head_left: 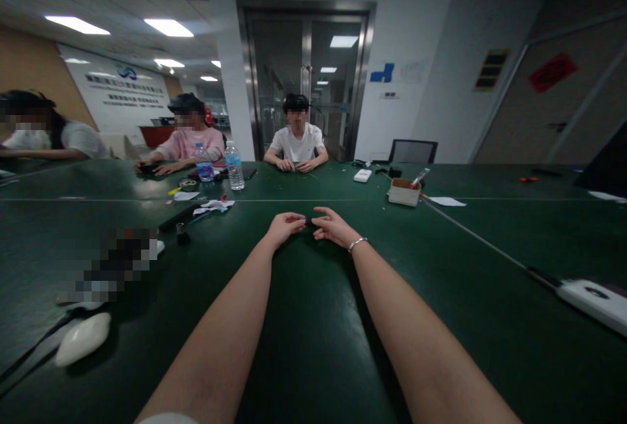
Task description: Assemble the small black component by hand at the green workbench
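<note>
Table (313, 345) is seen as dark green, smooth, slightly glossy. A thin shiny metal bracelet (357, 243) is worn on the right wrist. At 11 o'clock, two clear plastic bottles (235, 166); at 1 o'clock, a matt cardboard box (403, 192); white paper (448, 202) beside it.

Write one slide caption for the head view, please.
Both hands, left hand and right hand, pinch a small dark object above the green table.

The table (313, 345) is dark green. Between the left hand (284, 227) and the right hand (332, 226) sits a small black object (308, 221). A silver bracelet (357, 244) circles the right wrist. The cardboard box (403, 192) is tan, the water bottles (235, 166) clear with blue labels. One seated person's shirt (298, 144) is white, another's top (189, 144) pink. A white mouse-like object (83, 339) lies at lower left.
</note>
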### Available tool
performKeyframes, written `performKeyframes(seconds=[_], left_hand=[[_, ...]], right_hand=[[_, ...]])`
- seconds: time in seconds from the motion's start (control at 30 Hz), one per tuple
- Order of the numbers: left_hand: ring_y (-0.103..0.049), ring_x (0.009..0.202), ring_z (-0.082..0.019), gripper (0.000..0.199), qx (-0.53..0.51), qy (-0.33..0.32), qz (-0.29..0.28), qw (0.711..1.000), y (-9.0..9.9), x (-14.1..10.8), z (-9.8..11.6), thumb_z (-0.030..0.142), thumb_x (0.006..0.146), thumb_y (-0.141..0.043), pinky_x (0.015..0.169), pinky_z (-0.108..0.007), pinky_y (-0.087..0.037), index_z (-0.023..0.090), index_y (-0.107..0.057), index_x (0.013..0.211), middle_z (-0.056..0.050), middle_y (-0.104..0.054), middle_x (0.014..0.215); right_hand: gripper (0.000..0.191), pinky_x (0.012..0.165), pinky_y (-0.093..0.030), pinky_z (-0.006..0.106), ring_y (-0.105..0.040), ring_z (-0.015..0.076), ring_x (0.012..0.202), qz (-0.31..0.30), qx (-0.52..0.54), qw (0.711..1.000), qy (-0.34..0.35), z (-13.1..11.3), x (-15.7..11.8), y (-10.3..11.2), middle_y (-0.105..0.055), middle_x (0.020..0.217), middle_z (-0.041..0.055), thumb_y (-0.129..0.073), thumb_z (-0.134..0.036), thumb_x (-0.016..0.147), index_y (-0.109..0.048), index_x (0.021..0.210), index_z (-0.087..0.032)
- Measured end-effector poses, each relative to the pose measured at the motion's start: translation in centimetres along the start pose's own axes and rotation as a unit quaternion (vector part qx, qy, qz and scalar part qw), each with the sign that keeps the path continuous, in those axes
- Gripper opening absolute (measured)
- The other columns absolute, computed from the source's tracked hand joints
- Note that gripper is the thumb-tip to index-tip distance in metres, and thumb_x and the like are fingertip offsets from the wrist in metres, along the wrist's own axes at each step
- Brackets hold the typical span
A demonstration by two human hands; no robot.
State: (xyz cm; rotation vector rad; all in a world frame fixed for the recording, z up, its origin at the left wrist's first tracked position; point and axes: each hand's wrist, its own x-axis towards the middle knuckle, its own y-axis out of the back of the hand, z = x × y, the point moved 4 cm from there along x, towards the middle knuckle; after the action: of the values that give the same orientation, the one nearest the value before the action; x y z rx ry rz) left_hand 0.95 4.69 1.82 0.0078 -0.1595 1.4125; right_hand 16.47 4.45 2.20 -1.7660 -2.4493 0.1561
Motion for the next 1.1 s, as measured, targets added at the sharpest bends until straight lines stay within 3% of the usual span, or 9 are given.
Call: performKeyframes(seconds=[0.13,0.23,0.4,0.57,1.1], left_hand=[[-0.064,0.072,-0.013,0.024,-0.004,0.001,0.003,1.0,0.0,0.0,0.0,0.013,0.063,-0.074,0.076,-0.029,-0.052,0.009,-0.065,0.085,-0.008,-0.068,0.08],[-0.064,0.072,-0.013,0.023,-0.007,0.001,0.002,1.0,0.1,0.1,0.0,0.014,0.063,-0.074,0.076,-0.029,-0.052,0.009,-0.065,0.084,-0.008,-0.067,0.08],[-0.064,0.071,-0.013,0.02,-0.003,0.019,-0.004,1.0,0.1,0.3,-0.3,0.015,0.064,-0.074,0.073,-0.026,-0.052,0.009,-0.065,0.08,-0.008,-0.067,0.078],[-0.06,0.056,-0.01,0.019,0.029,0.043,-0.002,0.999,0.0,0.5,-0.6,0.023,0.068,-0.072,0.062,-0.023,-0.05,0.008,-0.064,0.076,-0.006,-0.064,0.061],[-0.047,0.037,-0.009,0.048,0.192,0.028,-0.004,0.981,-0.3,0.9,-0.7,0.055,0.078,-0.049,0.041,-0.021,-0.035,0.013,-0.057,0.057,-0.004,-0.057,0.046]], right_hand=[[0.021,0.041,-0.051,0.019,-0.057,0.0093,0.042,-0.01,-0.022,0.999,-0.021,0.2,0.0,-0.1,-0.059,0.06,0.0013,-0.052,-0.029,0.088,-0.05,0.101,-0.013],[0.016,0.041,-0.05,0.018,-0.056,0.0082,0.043,-0.02,-0.028,0.999,-0.015,0.2,0.0,0.0,-0.062,0.061,0.0027,-0.055,-0.022,0.087,-0.052,0.099,-0.012],[0.019,0.045,-0.053,0.019,-0.058,0.0072,0.047,-0.021,-0.001,1.0,-0.002,0.3,0.0,0.3,-0.062,0.07,0.0022,-0.059,-0.01,0.082,-0.054,0.1,-0.013],[0.02,0.047,-0.053,0.018,-0.058,0.007,0.05,-0.028,0.013,1.0,0.001,0.4,-0.1,0.3,-0.058,0.068,-0.0004,-0.058,-0.005,0.08,-0.056,0.099,-0.013],[0.027,0.052,-0.053,0.018,-0.059,0.0064,0.055,-0.059,0.027,0.998,0.001,0.2,-0.4,0.2,-0.059,0.075,0.0008,-0.057,-0.001,0.077,-0.056,0.101,-0.013]])
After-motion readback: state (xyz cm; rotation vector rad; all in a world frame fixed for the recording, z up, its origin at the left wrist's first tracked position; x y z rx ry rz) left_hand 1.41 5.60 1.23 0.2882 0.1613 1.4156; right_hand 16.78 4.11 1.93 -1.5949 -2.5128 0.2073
